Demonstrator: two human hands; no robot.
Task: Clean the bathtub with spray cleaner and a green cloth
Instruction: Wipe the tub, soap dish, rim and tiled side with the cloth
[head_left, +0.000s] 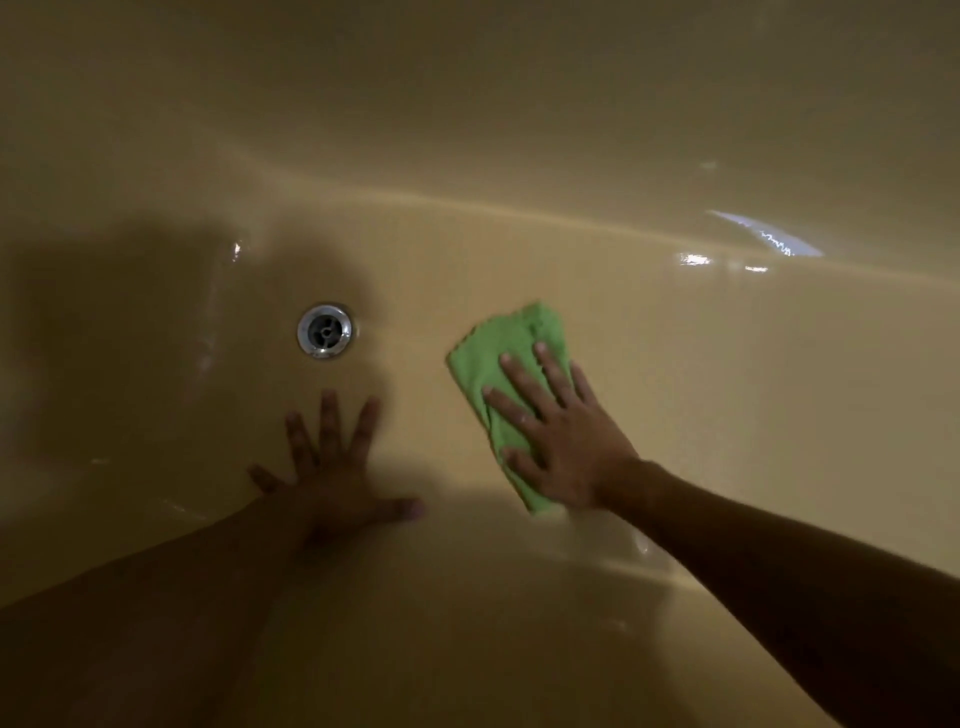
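From the head view, the right grip (561, 436) lies flat, fingers spread, pressing the folded green cloth (501, 340) onto the floor of the yellow bathtub (701, 395) (right of the metal drain (324, 331)). The left grip (337, 478), fingers splayed, rests on the tub floor near the drain.

Cloth (498, 348) right of drain (324, 331), under right hand (566, 441).

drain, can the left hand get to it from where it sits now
Probably yes. The left hand lies flat, fingers spread, on the tub floor just short of the drain, with nothing between them. The green cloth and the right hand pressing it lie off to the side.
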